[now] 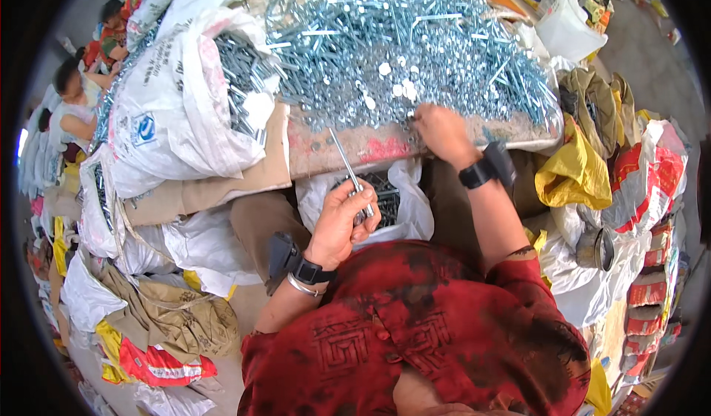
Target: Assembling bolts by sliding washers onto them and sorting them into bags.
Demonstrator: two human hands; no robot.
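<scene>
My left hand [342, 220] is closed around a long, thin metal bolt [342, 151], whose shaft slants up and to the left over the front edge of the table. More shiny metal shows between its fingers, too small to tell apart. At the near edge of the heap of bolts, nuts and washers [348, 82], my right hand [442, 131] has its fingers drawn together among small round pieces. What those fingertips hold, if anything, is hidden. Below the table edge, between my knees, sits an open white sack [415, 201] with dark metal pieces inside.
A large white woven sack [159, 112] of bolts lies tipped open at the left, on a cardboard sheet [215, 186]. Yellow sacking [574, 168] and a metal can [595, 249] are at my right. Crumpled sacks [174, 316] lie at my left. Other people [74, 97] sit far left.
</scene>
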